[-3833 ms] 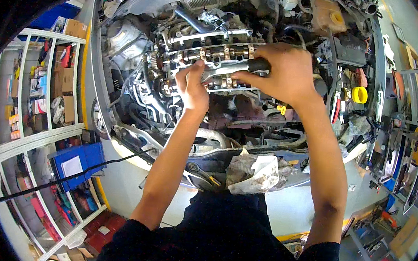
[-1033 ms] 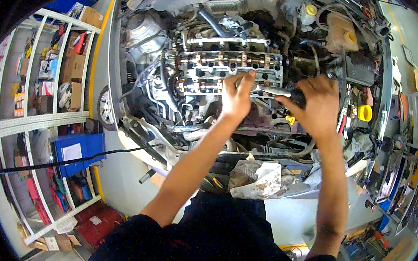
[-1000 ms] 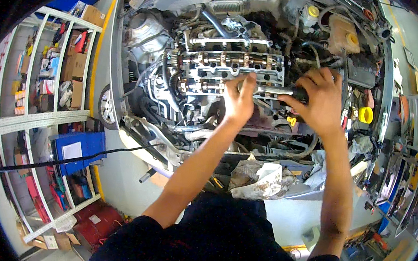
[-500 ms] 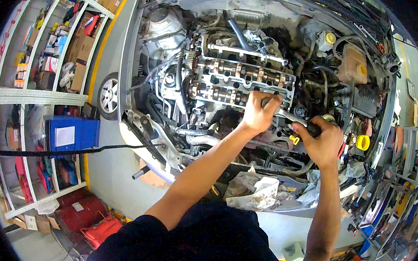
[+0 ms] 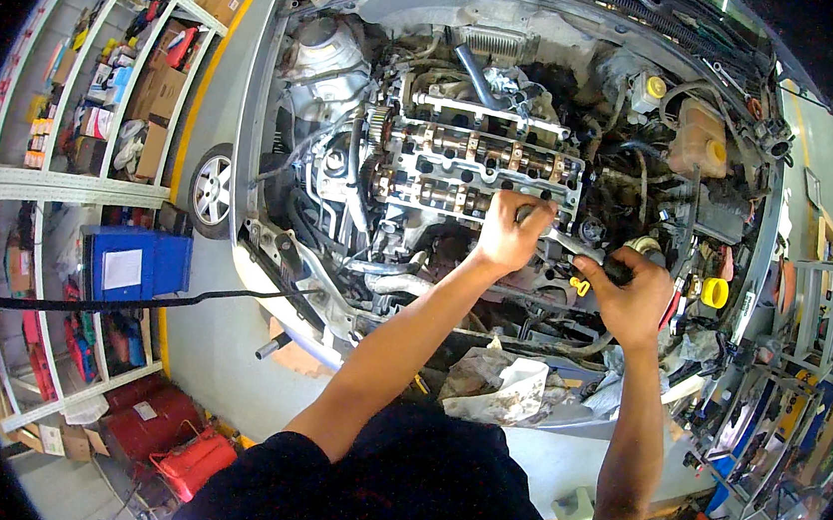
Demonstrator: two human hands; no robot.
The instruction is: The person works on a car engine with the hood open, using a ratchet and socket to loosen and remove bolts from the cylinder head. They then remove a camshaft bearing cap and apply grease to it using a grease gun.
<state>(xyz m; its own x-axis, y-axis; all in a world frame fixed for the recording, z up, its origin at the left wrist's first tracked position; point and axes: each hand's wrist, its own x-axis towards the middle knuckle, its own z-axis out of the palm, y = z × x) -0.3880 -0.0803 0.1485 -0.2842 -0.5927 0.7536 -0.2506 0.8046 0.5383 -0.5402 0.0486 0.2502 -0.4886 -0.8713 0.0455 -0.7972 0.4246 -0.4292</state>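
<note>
A car's engine lies under me with its top uncovered, showing an upper camshaft (image 5: 478, 146) and a nearer camshaft (image 5: 428, 191) in the cylinder head. Across the head's right near corner reaches a ratchet wrench (image 5: 573, 243) with a bright shaft and a dark grip. My left hand (image 5: 510, 235) is closed over the wrench's head end, beside the nearer camshaft. Around the dark grip, my right hand (image 5: 636, 295) is wrapped. Whatever the wrench sits on is hidden beneath my left hand. A yellow pull ring (image 5: 579, 287) shows just below the shaft.
A blue-grey tube (image 5: 477, 73) lies behind the camshafts. An amber reservoir (image 5: 699, 137) and a yellow cap (image 5: 714, 292) are on the right. Dirty plastic sheeting (image 5: 495, 386) covers the front edge. Shelves (image 5: 72, 189) and a loose wheel (image 5: 213, 188) stand left.
The whole view has shifted slightly. Both hands keep their hold on the wrench, whose angle to the engine looks about the same.
</note>
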